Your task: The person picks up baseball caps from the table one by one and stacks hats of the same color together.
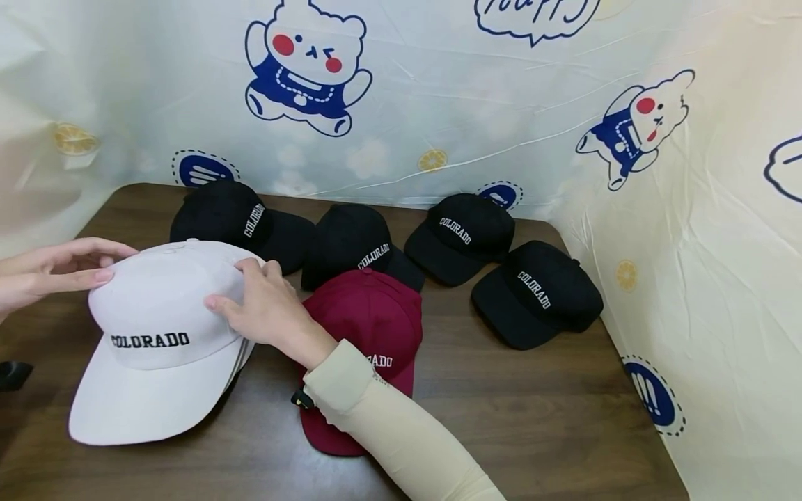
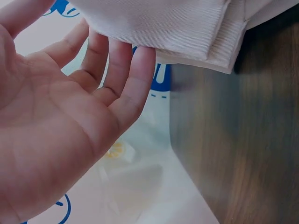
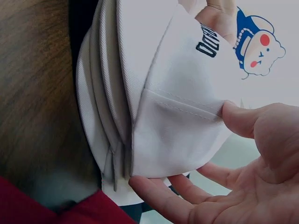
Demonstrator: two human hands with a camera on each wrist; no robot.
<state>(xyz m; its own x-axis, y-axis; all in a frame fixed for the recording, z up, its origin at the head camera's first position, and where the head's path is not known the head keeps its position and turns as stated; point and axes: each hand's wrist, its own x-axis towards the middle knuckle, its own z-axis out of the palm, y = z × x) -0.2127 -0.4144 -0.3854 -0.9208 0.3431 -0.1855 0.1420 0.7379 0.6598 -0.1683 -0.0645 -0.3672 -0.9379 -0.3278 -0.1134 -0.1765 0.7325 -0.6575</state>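
A stack of white caps (image 1: 169, 299) lettered COLORADO sits at the left of the table, brims toward me. Several brims nest under the top one in the right wrist view. My left hand (image 1: 59, 271) is at the stack's left side, its fingers (image 2: 133, 79) loosely extended and their tips against the cloth. On the other side my right hand (image 1: 269, 306) holds the top white cap (image 3: 177, 135), thumb on the crown and fingers at its lower back edge. A maroon cap (image 1: 370, 306) lies under my right forearm, its lettering partly hidden.
Black caps stand along the back: one at the left (image 1: 216, 216), one in the middle (image 1: 347, 236), and two at the right (image 1: 476, 226), (image 1: 551, 285). A printed cloth (image 1: 401, 90) hangs behind and beside the wooden table (image 1: 501, 410). A small black object (image 1: 14, 376) is at the left edge.
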